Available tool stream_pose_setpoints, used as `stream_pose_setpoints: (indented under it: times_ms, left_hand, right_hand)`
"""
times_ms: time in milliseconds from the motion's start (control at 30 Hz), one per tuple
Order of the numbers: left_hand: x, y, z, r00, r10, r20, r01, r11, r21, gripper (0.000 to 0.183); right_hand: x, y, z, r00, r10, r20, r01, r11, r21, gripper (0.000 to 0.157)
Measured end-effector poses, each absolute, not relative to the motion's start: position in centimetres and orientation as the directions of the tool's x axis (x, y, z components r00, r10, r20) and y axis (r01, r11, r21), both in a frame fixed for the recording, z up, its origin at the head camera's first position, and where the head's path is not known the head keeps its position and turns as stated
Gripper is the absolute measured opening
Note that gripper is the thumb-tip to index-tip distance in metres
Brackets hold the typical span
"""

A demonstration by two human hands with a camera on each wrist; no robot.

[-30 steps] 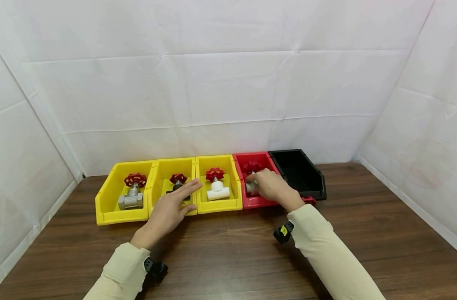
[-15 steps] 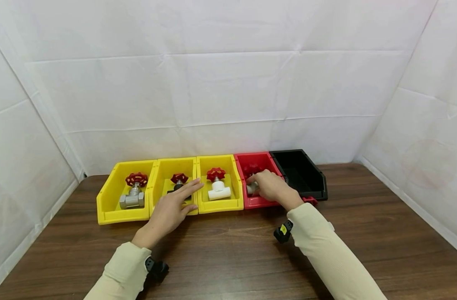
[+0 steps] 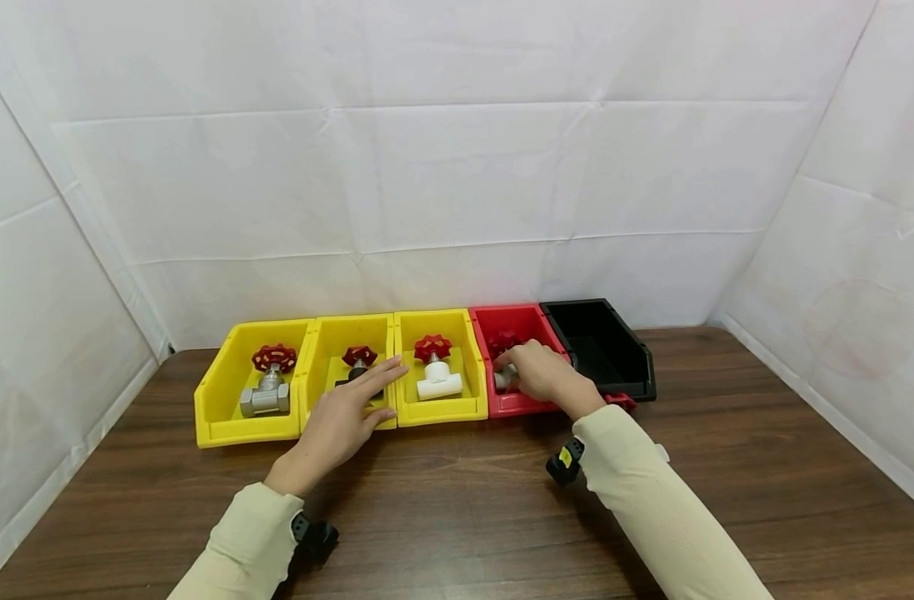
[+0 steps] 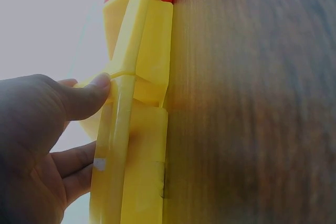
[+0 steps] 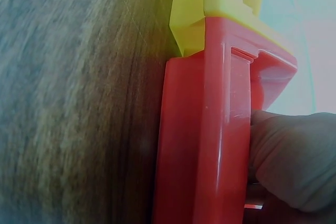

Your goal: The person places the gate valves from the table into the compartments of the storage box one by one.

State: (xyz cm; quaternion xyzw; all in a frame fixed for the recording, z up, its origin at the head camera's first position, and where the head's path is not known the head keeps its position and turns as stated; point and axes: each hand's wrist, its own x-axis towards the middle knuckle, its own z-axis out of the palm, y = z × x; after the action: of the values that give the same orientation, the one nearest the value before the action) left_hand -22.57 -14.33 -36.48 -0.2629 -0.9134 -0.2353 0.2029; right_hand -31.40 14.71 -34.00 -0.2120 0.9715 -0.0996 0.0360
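My right hand (image 3: 542,372) reaches down into the red bin (image 3: 522,407); its fingers grip the pale grey body of a gate valve (image 3: 505,378) with a red handwheel. The bin's front wall hides most of those fingers in the right wrist view. Fingers spread, my left hand (image 3: 337,423) lies over the second yellow bin (image 3: 329,337), partly covering a black valve (image 3: 357,358) with a red handwheel. In the left wrist view, the thumb (image 4: 94,95) overlaps the yellow rim.
To the right stands a black bin (image 3: 640,385), with a small red piece (image 3: 620,402) at its front. Another yellow bin (image 3: 248,432) holds a silver metal valve (image 3: 267,397); a third (image 3: 445,413) holds a white valve (image 3: 438,379). White sheeting (image 3: 457,183) surrounds the wooden table (image 3: 457,517).
The view has shifted very slightly. Both hands keep their places, the right in the red bin and the left over the second yellow bin.
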Motion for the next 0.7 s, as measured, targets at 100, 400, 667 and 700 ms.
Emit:
stream_pose_setpoints:
  times_ms: [100, 400, 667, 700]
  left_hand:
    - [-22.56, -14.35, -36.46, -0.778, 0.385, 0.496, 0.576, 0.752, 0.321, 0.058]
    - [-22.51, -14.38, -36.52, -0.784, 0.383, 0.489, 0.571, 0.754, 0.324, 0.058]
    - [-22.46, -14.30, -36.56, -0.783, 0.381, 0.492, 0.571, 0.754, 0.324, 0.058]
    - [-22.45, -14.29, -36.57, -0.783, 0.381, 0.492, 0.571, 0.754, 0.324, 0.058]
  right_hand:
    - [-31.48, 14.68, -34.02, -0.910, -0.413, -0.038, -0.396, 0.893, -0.214, 0.036]
    - [-31.53, 14.45, -34.07, -0.915, -0.398, -0.071, -0.371, 0.897, -0.241, 0.036]
    - [-31.30, 14.47, -33.84, -0.915, -0.397, -0.075, -0.370, 0.898, -0.239, 0.037]
    - [-31.30, 14.48, -33.84, -0.915, -0.396, -0.075, -0.369, 0.898, -0.240, 0.037]
